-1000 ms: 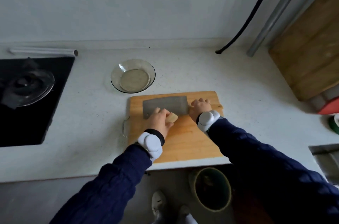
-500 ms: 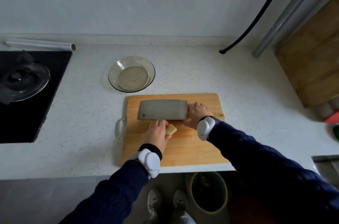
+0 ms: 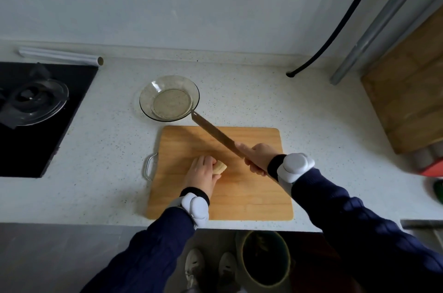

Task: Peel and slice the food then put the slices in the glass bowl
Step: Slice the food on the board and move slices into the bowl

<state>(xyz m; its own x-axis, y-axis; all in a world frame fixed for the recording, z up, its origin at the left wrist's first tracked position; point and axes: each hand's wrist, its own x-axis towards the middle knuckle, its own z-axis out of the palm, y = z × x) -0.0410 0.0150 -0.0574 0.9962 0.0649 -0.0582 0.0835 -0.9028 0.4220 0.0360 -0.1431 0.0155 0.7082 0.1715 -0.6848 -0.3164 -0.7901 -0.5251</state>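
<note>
The left hand [image 3: 202, 174] lies palm down on the wooden cutting board [image 3: 251, 199], fingers curled over a pale, peeled piece of food [image 3: 220, 168] and pinning it to the wood; only the piece's right end shows past the fingertips. The right hand [image 3: 257, 158] is closed around the handle of a cleaver [image 3: 214, 133], which is seen nearly edge-on, its blade running up and to the left over the board, with the far tip reaching the near rim of the glass bowl [image 3: 146, 97]. The blade is apart from the food, above and to the right of it. Both wrists carry white bands over dark blue sleeves.

The board sits at the front edge of a speckled white counter [image 3: 311, 125], a metal loop handle on its left side. The glass bowl stands just behind the board's left corner. To the far left is a black cooktop [image 3: 36, 149] with a glass lid [image 3: 36, 103] on it. Below the counter edge a green bin [image 3: 266, 259] stands beside the person's shoes.
</note>
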